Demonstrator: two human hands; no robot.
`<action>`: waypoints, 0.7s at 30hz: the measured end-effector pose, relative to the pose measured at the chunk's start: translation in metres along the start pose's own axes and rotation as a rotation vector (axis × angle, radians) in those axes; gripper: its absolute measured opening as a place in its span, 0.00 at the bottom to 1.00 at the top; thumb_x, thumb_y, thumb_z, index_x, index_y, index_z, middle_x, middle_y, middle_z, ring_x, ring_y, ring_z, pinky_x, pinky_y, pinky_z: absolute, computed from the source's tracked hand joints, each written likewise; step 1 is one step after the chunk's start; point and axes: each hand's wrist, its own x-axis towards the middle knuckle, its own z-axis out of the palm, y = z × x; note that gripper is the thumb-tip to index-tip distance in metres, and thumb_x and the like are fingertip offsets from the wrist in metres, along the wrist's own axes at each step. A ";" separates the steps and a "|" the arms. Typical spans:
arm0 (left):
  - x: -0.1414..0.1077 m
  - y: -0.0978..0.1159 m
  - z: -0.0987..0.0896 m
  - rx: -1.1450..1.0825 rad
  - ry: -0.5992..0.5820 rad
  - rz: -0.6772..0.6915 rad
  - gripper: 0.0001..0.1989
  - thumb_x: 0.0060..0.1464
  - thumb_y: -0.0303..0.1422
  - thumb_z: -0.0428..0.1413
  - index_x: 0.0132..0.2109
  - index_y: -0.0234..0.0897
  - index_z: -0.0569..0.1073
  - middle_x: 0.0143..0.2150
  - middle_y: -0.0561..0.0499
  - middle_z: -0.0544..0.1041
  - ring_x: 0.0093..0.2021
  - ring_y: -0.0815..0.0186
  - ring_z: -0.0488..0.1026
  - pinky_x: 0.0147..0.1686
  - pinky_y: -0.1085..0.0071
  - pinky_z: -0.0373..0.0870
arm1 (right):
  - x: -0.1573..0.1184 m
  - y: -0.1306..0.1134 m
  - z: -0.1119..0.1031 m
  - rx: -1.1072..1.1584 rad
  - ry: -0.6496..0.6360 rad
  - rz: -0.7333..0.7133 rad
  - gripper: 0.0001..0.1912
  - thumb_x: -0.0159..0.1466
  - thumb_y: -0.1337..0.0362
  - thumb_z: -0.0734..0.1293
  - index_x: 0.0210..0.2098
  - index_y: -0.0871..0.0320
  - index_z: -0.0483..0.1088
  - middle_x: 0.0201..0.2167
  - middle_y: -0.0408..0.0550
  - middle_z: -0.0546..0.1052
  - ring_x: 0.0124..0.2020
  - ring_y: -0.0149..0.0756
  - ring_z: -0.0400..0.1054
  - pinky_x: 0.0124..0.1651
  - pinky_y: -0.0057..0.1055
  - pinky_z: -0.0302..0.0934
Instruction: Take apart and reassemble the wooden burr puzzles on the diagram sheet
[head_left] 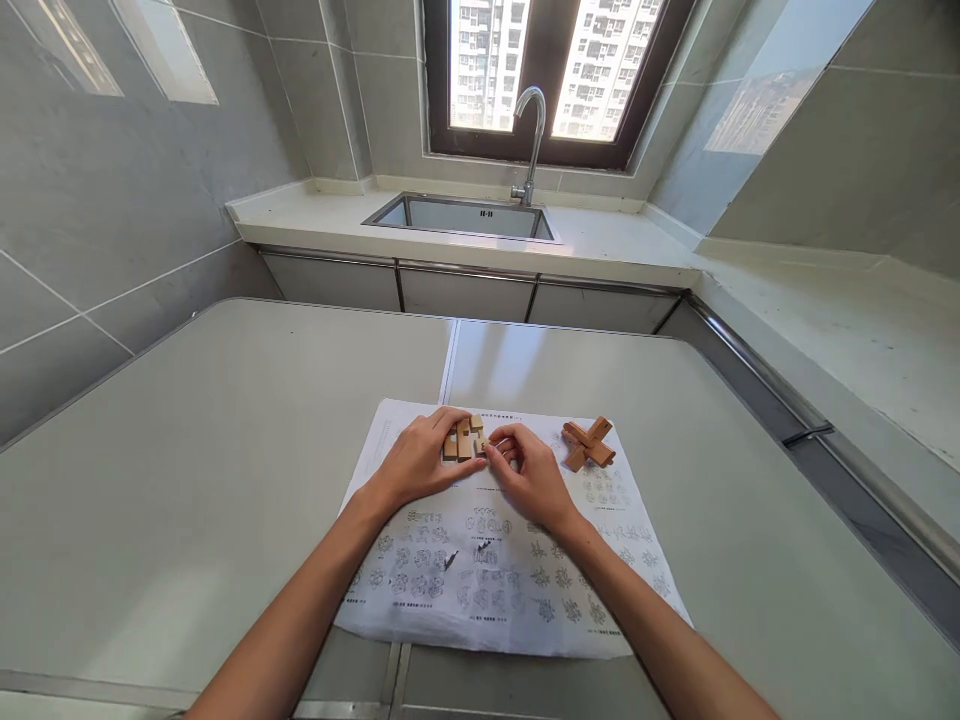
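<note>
Several light wooden blocks [464, 441] lie side by side on a printed paper sheet [517, 600]. Around their left side rests my left hand [421, 458], fingers spread along the far edge and thumb along the near edge. My right hand [531, 475] is closed in a pinch at the right end of the group, with thumb and index finger on a small light wooden block [481, 445]. To the right of that hand, a darker brown cross-shaped wooden puzzle [589, 444] lies on the paper.
The paper lies on a pale table [225, 480] with a seam down its middle. Beyond the table's far edge are a counter [300, 215], a sink [465, 215] and a faucet [534, 140]. A metal rail [840, 450] runs along the right.
</note>
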 end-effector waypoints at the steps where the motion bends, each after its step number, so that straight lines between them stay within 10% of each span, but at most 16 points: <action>1: 0.000 0.000 0.000 -0.006 -0.007 0.019 0.27 0.59 0.51 0.63 0.60 0.44 0.71 0.57 0.46 0.80 0.53 0.53 0.79 0.53 0.58 0.74 | 0.000 -0.001 0.000 0.015 -0.033 -0.011 0.07 0.70 0.58 0.67 0.42 0.55 0.72 0.36 0.48 0.79 0.33 0.37 0.73 0.36 0.33 0.66; 13: -0.002 0.006 0.005 -0.015 -0.068 0.103 0.24 0.60 0.49 0.63 0.60 0.47 0.74 0.55 0.50 0.83 0.50 0.57 0.82 0.50 0.62 0.76 | -0.001 0.000 0.001 0.083 -0.120 0.002 0.07 0.69 0.60 0.65 0.43 0.55 0.73 0.31 0.44 0.78 0.29 0.34 0.68 0.34 0.31 0.63; 21: -0.002 -0.002 -0.001 0.095 0.020 -0.080 0.26 0.58 0.52 0.62 0.59 0.49 0.74 0.58 0.50 0.81 0.50 0.55 0.82 0.47 0.63 0.76 | 0.006 -0.005 -0.006 0.452 -0.030 0.212 0.17 0.68 0.48 0.69 0.37 0.56 0.72 0.28 0.43 0.75 0.25 0.32 0.65 0.29 0.29 0.61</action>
